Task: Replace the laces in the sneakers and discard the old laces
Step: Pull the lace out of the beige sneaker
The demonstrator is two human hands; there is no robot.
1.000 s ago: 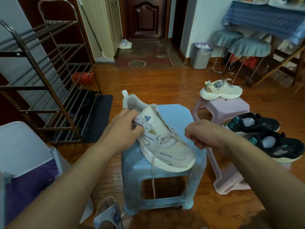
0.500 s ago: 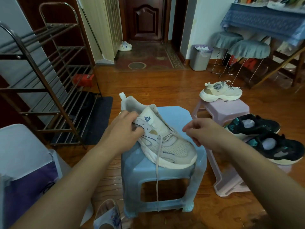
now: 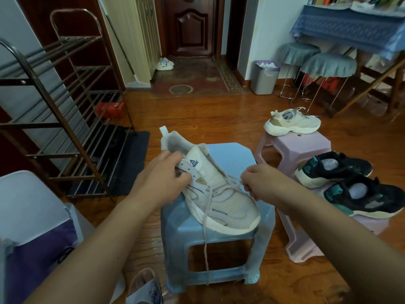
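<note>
A pale pink-white sneaker (image 3: 230, 205) lies on a light blue plastic stool (image 3: 232, 154), toe towards the lower right. My left hand (image 3: 162, 178) grips its near side at the collar, beside the tongue. My right hand (image 3: 260, 183) pinches the old pale lace (image 3: 206, 233) at the eyelets on the far side. One loose end of that lace hangs down over the stool's front. A matching cream sneaker (image 3: 291, 122) stands on a pink stool (image 3: 313, 143) behind.
Two black sneakers (image 3: 355, 183) with teal trim sit on a pink stool at the right. A grey waste bin (image 3: 265, 77) stands by the far wall. A metal shoe rack (image 3: 54, 106) fills the left side. A white chair (image 3: 28, 205) is at the lower left.
My right hand has moved left and in to the sneaker's laces. My left hand keeps its grip on the collar. The hanging lace end has swung slightly.
</note>
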